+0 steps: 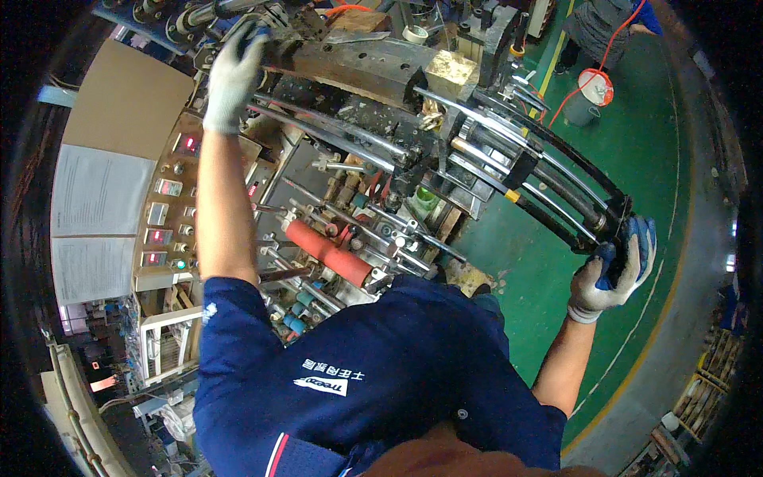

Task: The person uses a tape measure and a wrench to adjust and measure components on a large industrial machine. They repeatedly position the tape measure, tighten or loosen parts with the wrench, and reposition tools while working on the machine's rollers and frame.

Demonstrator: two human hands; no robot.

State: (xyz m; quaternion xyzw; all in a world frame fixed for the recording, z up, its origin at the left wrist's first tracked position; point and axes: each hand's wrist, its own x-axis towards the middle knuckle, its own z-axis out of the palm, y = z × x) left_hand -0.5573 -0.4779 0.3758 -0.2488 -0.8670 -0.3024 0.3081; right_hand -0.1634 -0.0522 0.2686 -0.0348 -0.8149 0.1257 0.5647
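Observation:
My left hand, in a whitish knit glove with dark blue fingertips, reaches to the far left end of a large metal machine. Its fingers bend over a dark part beside a long steel beam; what they hold is hidden. My right hand, in a matching glove, is closed around the black end of a frame at the machine's right. Chrome rods run from that frame back toward a brass-coloured block. Between my arms lies a red roller among metal shafts and clamps.
A control panel with red displays stands left of my left arm, beside a cardboard sheet and papers. On the green floor are a bucket and a red hose. Another person stands at the far right.

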